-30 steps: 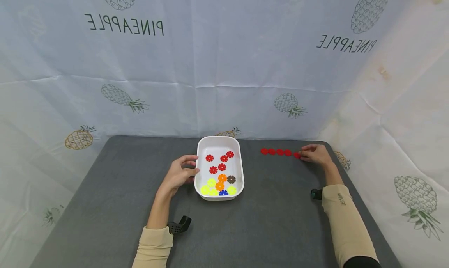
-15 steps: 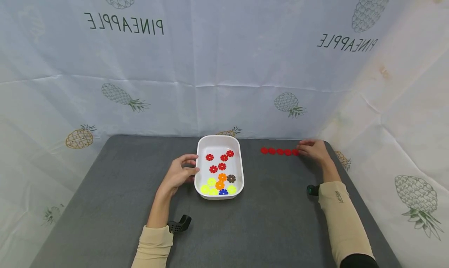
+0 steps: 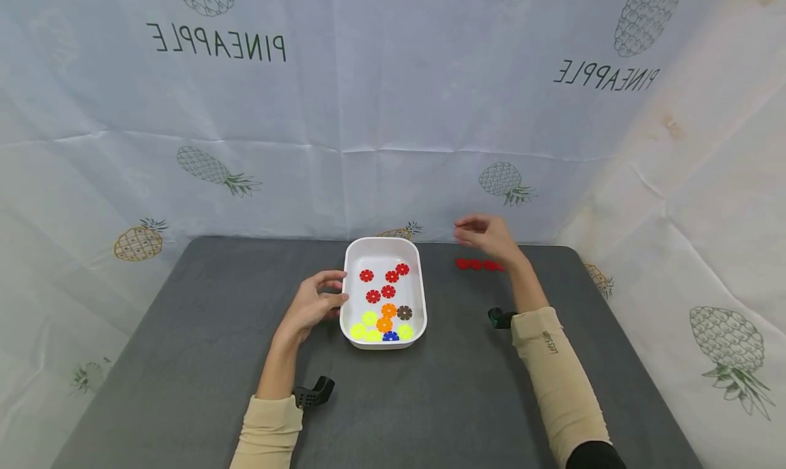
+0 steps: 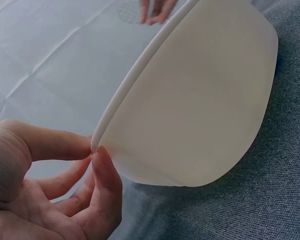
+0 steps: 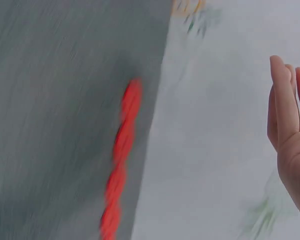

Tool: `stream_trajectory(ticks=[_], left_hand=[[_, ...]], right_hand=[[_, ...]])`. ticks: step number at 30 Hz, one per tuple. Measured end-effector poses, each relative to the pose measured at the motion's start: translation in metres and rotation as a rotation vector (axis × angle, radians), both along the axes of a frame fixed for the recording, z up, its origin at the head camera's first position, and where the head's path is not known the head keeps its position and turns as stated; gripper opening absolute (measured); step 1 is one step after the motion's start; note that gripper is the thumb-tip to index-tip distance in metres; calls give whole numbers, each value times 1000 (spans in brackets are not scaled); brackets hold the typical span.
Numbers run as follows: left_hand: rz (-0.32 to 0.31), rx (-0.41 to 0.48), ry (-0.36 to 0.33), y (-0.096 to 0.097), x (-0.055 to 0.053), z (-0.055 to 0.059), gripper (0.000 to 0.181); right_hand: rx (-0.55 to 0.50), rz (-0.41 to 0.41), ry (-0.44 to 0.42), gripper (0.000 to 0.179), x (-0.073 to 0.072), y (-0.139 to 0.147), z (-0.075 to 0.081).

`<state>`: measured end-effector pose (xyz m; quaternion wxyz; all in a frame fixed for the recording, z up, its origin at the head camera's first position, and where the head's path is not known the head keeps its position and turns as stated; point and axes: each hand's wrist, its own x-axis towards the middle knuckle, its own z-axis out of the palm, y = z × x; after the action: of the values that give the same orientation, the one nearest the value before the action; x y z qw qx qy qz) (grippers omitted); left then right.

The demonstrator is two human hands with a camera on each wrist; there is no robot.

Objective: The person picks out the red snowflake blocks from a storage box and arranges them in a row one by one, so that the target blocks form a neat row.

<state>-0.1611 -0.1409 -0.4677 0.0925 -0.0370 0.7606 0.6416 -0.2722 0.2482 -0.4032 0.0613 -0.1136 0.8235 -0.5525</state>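
My left hand pinches the left rim of a white plastic tray. The left wrist view shows thumb and fingertips on either side of the tray's rim. Inside the tray lie notched plastic discs: several red discs and yellow discs, two orange, one brown and one blue. On the table to the right, a row of red notched discs lies near the far edge. My right hand is in the air over that row, holding nothing, and partly covers its right end. Blurred, the row also appears in the right wrist view.
A dark grey cloth-covered table lies beneath everything. White pineapple-print curtains hang behind its far edge and at the sides. Black bands with a device sit on both wrists.
My right hand has let go of the red disc at the row's right end, lifted and swung left above the row. The left hand and tray stay put.
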Motion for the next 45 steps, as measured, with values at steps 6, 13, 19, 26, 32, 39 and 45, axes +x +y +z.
stream_trajectory(ticks=[6, 13, 19, 26, 32, 39, 45], left_hand=[[-4, 9, 1, 1, 0, -1, 53], [-8, 4, 1, 2, -1, -1, 53], [-7, -4, -15, 2, -2, -1, 52], [-10, 0, -19, 0, -2, -1, 52], [-9, -1, -12, 0, -2, -1, 52], [-3, 8, -16, -1, -1, 0, 52], [-7, 12, -8, -2, -1, 0, 53]], right_hand=[[-23, 87, 3, 37, -1, -64, 10], [-30, 188, -41, 34, -9, -122, 4], [-26, 223, -152, 32, -13, -159, -7], [-4, 223, -251, 28, -18, -184, -24], [113, 157, -334, 28, -17, -188, -42], [195, 130, -348, 26, -14, -190, -54], [251, 109, -329, 25, -12, -193, -61]])
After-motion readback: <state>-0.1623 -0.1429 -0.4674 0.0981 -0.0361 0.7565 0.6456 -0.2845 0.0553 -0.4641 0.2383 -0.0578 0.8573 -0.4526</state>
